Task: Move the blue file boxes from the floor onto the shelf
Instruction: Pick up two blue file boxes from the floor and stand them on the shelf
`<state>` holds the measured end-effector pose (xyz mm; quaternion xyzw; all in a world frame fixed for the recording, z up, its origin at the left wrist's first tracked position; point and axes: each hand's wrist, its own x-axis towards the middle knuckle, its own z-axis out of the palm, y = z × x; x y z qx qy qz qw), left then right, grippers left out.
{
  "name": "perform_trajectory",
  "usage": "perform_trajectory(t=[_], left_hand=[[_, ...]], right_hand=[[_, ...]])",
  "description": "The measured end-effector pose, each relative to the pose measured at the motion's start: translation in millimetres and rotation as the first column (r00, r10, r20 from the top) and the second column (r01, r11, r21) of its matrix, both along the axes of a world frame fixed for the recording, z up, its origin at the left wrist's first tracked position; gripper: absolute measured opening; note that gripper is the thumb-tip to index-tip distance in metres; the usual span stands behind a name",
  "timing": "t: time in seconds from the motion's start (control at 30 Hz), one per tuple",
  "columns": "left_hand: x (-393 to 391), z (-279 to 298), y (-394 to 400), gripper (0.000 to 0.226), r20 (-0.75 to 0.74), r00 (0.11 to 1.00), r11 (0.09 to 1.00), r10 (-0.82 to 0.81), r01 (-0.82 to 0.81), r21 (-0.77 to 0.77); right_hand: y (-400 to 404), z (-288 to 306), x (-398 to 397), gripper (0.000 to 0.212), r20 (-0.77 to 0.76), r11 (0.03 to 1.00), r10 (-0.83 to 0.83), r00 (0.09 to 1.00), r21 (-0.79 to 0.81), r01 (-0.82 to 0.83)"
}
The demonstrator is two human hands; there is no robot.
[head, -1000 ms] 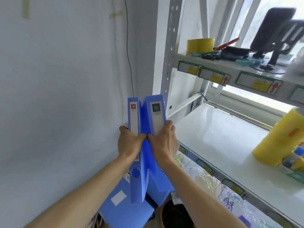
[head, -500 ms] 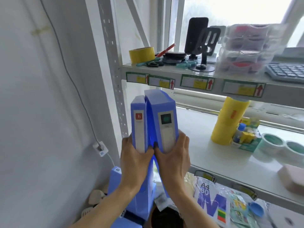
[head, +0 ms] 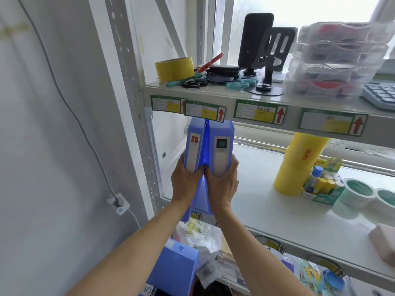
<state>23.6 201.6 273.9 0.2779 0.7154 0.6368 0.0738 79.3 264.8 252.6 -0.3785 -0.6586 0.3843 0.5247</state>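
Two blue file boxes stand upright side by side at the left end of the white middle shelf (head: 267, 201), spines toward me. My left hand (head: 184, 182) grips the left file box (head: 193, 146), which has a red mark on its label. My right hand (head: 223, 184) grips the right file box (head: 221, 144), which has a dark green square on its label. Their tops sit just under the upper shelf's front edge (head: 213, 99). Their lower ends overhang the shelf's front edge. Another blue file box (head: 173, 268) lies low on the floor below my arms.
A grey perforated upright (head: 136, 103) stands just left of the boxes. Stacked yellow tape rolls (head: 297, 165), glue sticks (head: 320, 182) and tape rolls (head: 359, 191) fill the shelf's right side. The upper shelf holds a yellow tape roll (head: 174, 68), phone stands and clear containers (head: 335, 58).
Both hands have lifted the two boxes up and forward from beside the wall into the shelf opening. The view has swung right toward the shelf.
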Motion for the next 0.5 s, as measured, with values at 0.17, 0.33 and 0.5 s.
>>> perform_trajectory(t=[0.17,0.33,0.5], left_hand=[[-32,-12,34,0.059,0.039,0.999,0.999,-0.036,0.035,0.038],[-54,-25,55,0.056,0.084,0.993,0.994,-0.086,0.080,0.073],[-70,-33,59,0.057,0.102,0.977,0.981,-0.187,0.181,0.064]], right_hand=[[29,-13,-28,0.071,-0.020,0.999,0.002,1.000,-0.049,-0.003],[39,-26,-44,0.075,-0.049,0.996,-0.017,0.999,-0.088,0.013],[43,-32,-47,0.077,-0.060,0.994,-0.020,0.998,-0.104,0.013]])
